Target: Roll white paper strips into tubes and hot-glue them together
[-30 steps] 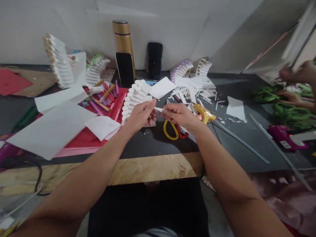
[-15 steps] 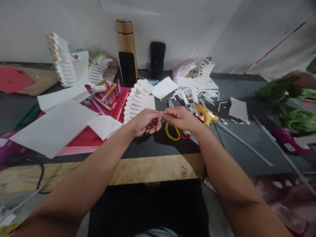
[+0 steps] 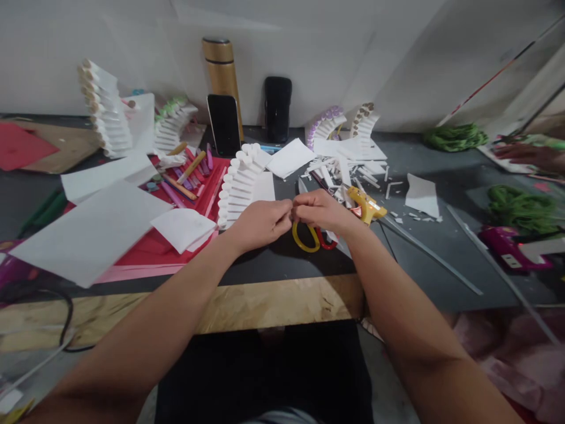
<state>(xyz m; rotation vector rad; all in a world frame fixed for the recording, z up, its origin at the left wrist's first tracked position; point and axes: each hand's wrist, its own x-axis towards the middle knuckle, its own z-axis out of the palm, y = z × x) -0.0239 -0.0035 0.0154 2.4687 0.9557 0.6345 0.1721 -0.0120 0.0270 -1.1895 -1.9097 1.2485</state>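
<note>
My left hand (image 3: pixel 265 222) and my right hand (image 3: pixel 318 210) meet fingertip to fingertip above the dark table, both closed in a pinch. Whatever lies between the fingers is too small or hidden to make out. Just under my right hand are scissors with a yellow and a red handle (image 3: pixel 306 240). A yellow glue gun (image 3: pixel 366 205) lies to the right of that hand. Beyond my left hand stands a curved row of white paper rolls (image 3: pixel 239 182), fixed to white card.
White paper sheets (image 3: pixel 92 227) and red paper (image 3: pixel 145 247) cover the left side. A phone (image 3: pixel 223 125) leans on a gold flask (image 3: pixel 219 68). White paper scraps (image 3: pixel 342 168), a purple glue gun (image 3: pixel 509 250) and green string bundles (image 3: pixel 514 207) lie right. Another person's hand (image 3: pixel 529 154) shows far right.
My left hand has rolled over so its back faces up and its fingers curl in. The green bundle at the far right has been set down and the other person's hand has drawn away.
</note>
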